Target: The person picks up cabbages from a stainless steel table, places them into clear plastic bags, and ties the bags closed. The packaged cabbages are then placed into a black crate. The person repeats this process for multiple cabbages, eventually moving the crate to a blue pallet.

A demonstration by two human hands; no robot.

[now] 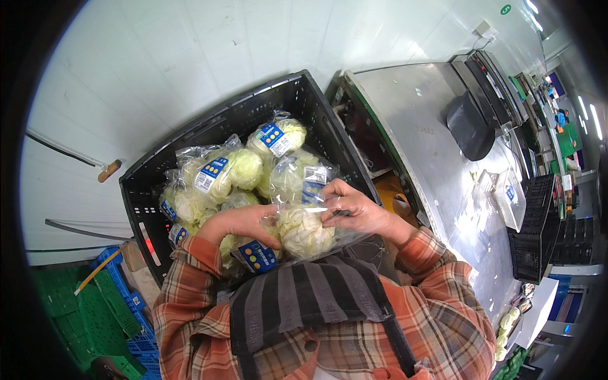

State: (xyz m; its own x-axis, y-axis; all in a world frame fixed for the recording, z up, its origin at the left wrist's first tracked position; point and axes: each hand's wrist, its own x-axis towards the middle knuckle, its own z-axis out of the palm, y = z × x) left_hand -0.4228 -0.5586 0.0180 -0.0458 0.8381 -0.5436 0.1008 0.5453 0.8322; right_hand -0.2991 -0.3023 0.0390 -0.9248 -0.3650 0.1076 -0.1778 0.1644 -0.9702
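Note:
A pale green cabbage [306,235] in a clear plastic bag is close to my body, at the near edge of a black plastic crate [327,116]. My left hand [244,224] is on the bag's left side, thumb and fingers around it. My right hand [351,209] pinches the clear film above and to the right of the cabbage. Behind my hands the crate holds several more bagged cabbages [246,168] with blue-and-white labels [273,137]. One blue label [260,256] shows just below my left hand.
A stainless steel worktable [408,109] stands at the right, with a black scale-like machine [472,126], a white plastic basket [509,199] and a black crate [534,232]. Blue crates [137,304] and green crates [102,313] are at lower left. A white wall [190,52] rises behind the cabbages.

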